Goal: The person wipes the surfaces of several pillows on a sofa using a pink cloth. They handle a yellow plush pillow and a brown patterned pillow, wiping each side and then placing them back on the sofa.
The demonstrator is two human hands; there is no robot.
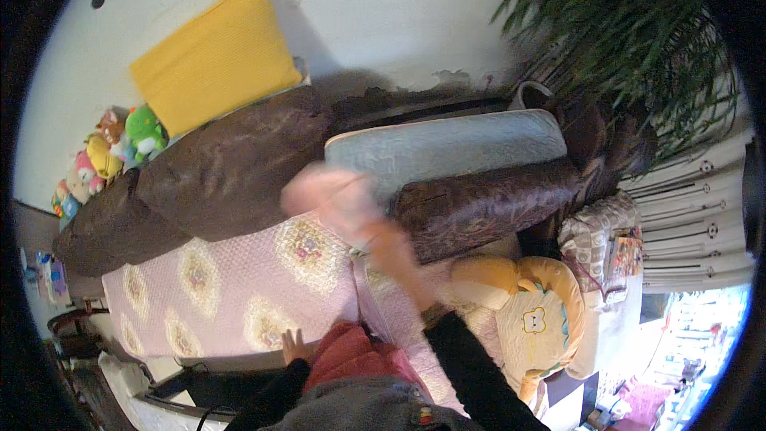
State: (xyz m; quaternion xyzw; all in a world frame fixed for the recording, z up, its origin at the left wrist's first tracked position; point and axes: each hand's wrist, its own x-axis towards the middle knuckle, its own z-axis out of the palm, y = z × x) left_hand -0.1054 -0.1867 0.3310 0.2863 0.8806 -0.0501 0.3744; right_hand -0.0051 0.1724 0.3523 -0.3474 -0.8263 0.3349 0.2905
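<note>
My right hand reaches over the sofa, blurred by motion, with a pink cloth in its grip. The cloth is beside the front of the brown leather sofa backrest and the near end of a light blue cushion. Lower down, my left hand rests with spread fingers on the edge of the pink quilted seat cover, which has flower patterns. It holds nothing. The finger positions of my right hand are too blurred to make out.
A yellow cushion and plush toys line the backrest top. On the right are a brown cushion, an orange-rimmed plush cushion and a leafy plant. A black-topped table stands at lower left.
</note>
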